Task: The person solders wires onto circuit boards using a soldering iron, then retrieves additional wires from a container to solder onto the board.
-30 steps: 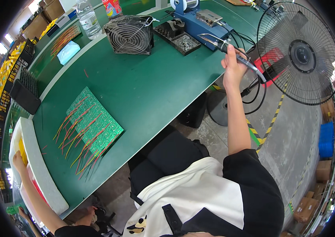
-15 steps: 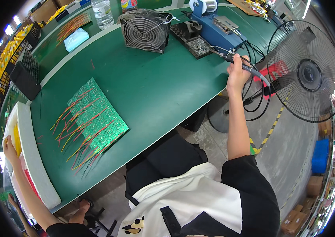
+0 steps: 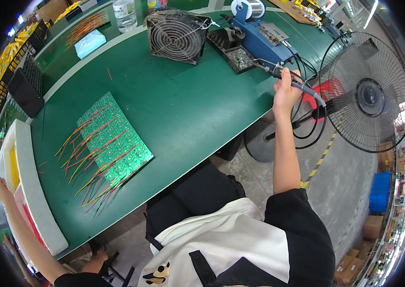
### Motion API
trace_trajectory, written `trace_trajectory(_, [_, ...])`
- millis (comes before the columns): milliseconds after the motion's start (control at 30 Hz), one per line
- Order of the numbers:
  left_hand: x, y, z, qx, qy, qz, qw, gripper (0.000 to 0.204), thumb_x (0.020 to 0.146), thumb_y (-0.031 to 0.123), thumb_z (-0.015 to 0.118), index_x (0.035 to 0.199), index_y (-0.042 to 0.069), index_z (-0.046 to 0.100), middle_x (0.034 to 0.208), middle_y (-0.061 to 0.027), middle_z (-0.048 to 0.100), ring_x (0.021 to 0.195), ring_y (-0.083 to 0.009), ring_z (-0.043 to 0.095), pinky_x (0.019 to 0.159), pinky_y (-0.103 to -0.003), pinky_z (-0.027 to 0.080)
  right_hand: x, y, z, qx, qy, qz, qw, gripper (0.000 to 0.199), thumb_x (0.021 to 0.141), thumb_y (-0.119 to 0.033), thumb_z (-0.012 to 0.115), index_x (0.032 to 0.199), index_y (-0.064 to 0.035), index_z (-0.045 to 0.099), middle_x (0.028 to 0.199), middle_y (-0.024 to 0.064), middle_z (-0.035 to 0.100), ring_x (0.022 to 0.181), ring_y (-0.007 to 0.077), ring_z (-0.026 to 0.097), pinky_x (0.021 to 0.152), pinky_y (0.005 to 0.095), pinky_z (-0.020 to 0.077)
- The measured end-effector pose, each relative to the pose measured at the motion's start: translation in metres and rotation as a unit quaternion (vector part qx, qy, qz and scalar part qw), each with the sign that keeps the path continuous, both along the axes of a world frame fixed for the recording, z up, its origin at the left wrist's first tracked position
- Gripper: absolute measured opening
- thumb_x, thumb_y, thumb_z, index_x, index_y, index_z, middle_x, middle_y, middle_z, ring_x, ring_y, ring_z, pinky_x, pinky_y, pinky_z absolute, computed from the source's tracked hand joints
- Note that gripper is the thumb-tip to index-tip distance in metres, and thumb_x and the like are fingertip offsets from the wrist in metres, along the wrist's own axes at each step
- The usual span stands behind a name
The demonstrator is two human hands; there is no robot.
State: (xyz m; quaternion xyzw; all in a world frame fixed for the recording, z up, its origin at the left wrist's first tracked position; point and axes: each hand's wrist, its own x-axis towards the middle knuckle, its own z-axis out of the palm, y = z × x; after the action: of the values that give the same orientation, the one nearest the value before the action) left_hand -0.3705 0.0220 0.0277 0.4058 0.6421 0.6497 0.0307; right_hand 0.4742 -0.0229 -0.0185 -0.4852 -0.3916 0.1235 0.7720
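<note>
My right hand (image 3: 286,94) grips the soldering iron (image 3: 275,72), tip near the black tray (image 3: 247,70). My left hand (image 3: 0,185): outer side of the white foam box (image 3: 37,191); I cannot tell its hold. Wired green circuit board (image 3: 116,136) lies on the table (image 3: 188,115) between.

A green counter (image 3: 197,115) stands over a grey floor (image 3: 341,191) with striped tape (image 3: 318,166); boxes (image 3: 373,226) sit right, a lamp (image 3: 370,14) glows.
</note>
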Motion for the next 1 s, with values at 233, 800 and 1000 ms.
trace_trajectory(233, [0.025,-0.007,0.014,0.010,-0.072,-0.035,0.997,0.028,0.091,0.020,0.049,0.114,0.009,0.060,0.057,0.0069,0.021,0.047,-0.0014,0.018,0.041,-0.019,0.015,0.003,0.018,0.004,-0.010,-0.072,-0.027,0.997,0.023,0.088,-0.014,0.053,0.070,-0.0098,0.039,0.056,-0.0065,0.033,0.044,0.0012,0.028,0.039,0.0192,0.0215])
trace_trajectory(800, [0.024,0.000,0.013,-0.003,-0.070,-0.078,0.994,0.032,0.093,0.021,0.048,0.120,0.005,0.055,0.056,0.0066,0.018,0.047,-0.0019,0.015,0.042,-0.020,0.012,0.009,0.021,0.000,-0.046,-0.164,-0.116,0.978,0.022,0.084,-0.013,0.053,0.069,0.0004,0.048,0.058,0.0003,0.045,0.055,0.0074,0.040,0.051,0.0246,0.0328])
trace_trajectory(1000, [0.046,-0.002,0.018,0.004,-0.066,-0.088,0.994,0.032,0.093,0.021,0.047,0.120,0.004,0.055,0.055,0.0067,0.019,0.047,-0.0017,0.015,0.041,-0.020,0.011,0.009,0.021,0.000,-0.053,-0.164,-0.105,0.979,0.022,0.084,-0.014,0.053,0.069,0.0003,0.048,0.057,0.0007,0.045,0.055,0.0074,0.040,0.050,0.0249,0.0324])
